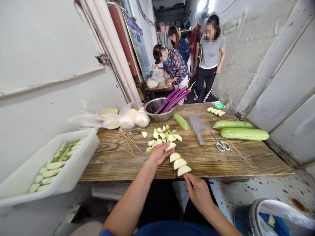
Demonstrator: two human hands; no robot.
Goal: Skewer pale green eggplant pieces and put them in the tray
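My left hand rests on the wooden table with its fingers closed on a pale green squash slice at the near edge of a pile of slices. My right hand is at the table's front edge, fingers pinched together near the end of a thin skewer carrying a row of three half-round slices. A bundle of loose bamboo skewers lies to the left of the pile.
A white tub with skewered slices sits at the left. A steel bowl holds purple eggplants. Two whole squashes, scissors and a half squash lie on the table. Three people stand at the back. A lined bin stands at bottom right.
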